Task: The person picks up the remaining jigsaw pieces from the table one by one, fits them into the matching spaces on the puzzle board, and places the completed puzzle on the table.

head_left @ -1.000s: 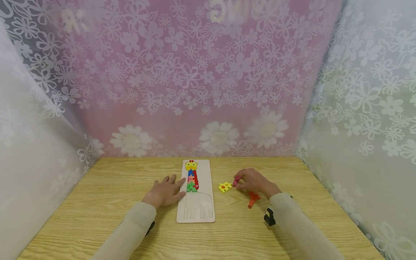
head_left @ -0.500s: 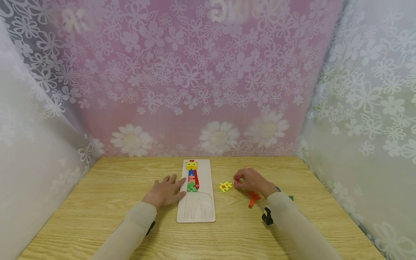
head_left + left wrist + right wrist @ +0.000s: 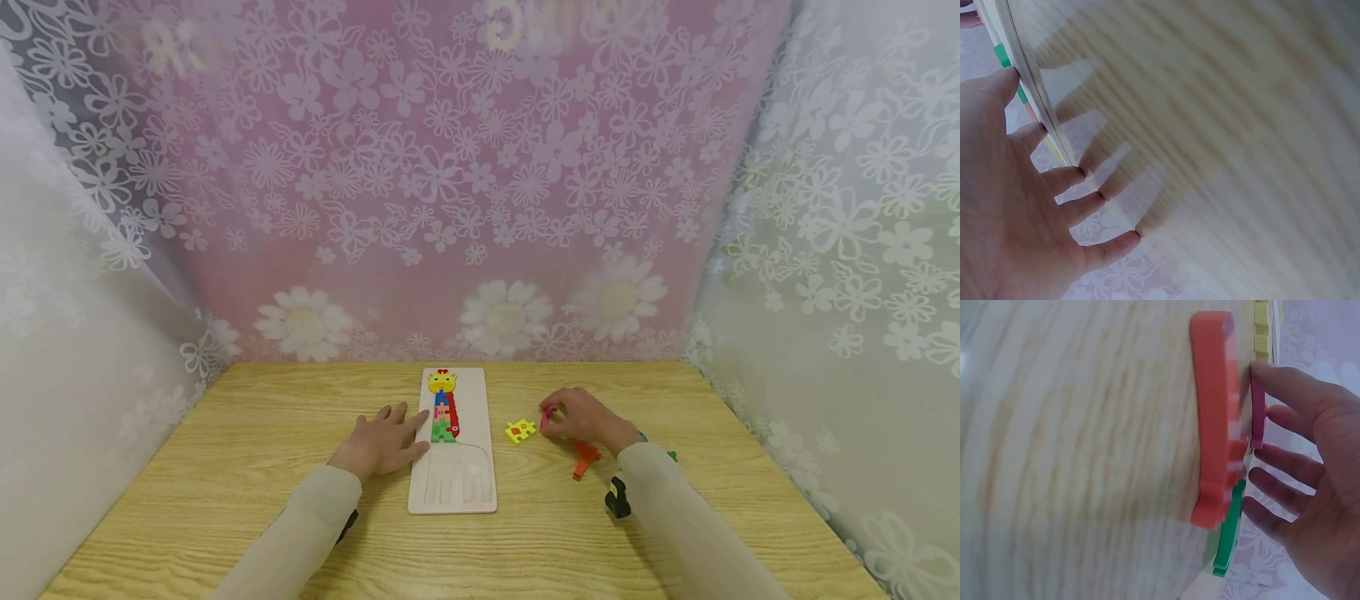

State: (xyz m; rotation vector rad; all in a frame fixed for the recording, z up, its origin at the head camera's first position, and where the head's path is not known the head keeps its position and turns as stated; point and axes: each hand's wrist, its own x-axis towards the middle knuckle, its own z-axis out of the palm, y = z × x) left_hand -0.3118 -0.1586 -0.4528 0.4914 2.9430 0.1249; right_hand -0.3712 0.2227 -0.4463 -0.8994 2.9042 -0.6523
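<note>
A pale wooden puzzle board (image 3: 472,417) lies lengthwise on the table, with giraffe pieces set in its upper half: a yellow head (image 3: 442,381), blue, pink and green neck pieces and a red strip (image 3: 453,417). Its lower half shows a bare leg-shaped recess. My left hand (image 3: 381,442) rests with spread fingers, thumb and index at the board's left edge. Right of the board, my right hand (image 3: 588,421) pinches a magenta puzzle piece (image 3: 548,416); in the right wrist view the magenta piece (image 3: 1258,412) sits between thumb and fingers, at the tabletop.
A yellow puzzle piece (image 3: 521,431) lies between board and right hand. An orange piece (image 3: 585,460) lies just below that hand. Green (image 3: 672,457) and blue (image 3: 642,436) pieces show partly behind the right wrist. Flowered curtains stand around the wooden table (image 3: 300,392).
My right wrist has shifted slightly, uncovering bits of the blue and green pieces, and the magenta piece has turned a little in its fingers. The left hand stays still.
</note>
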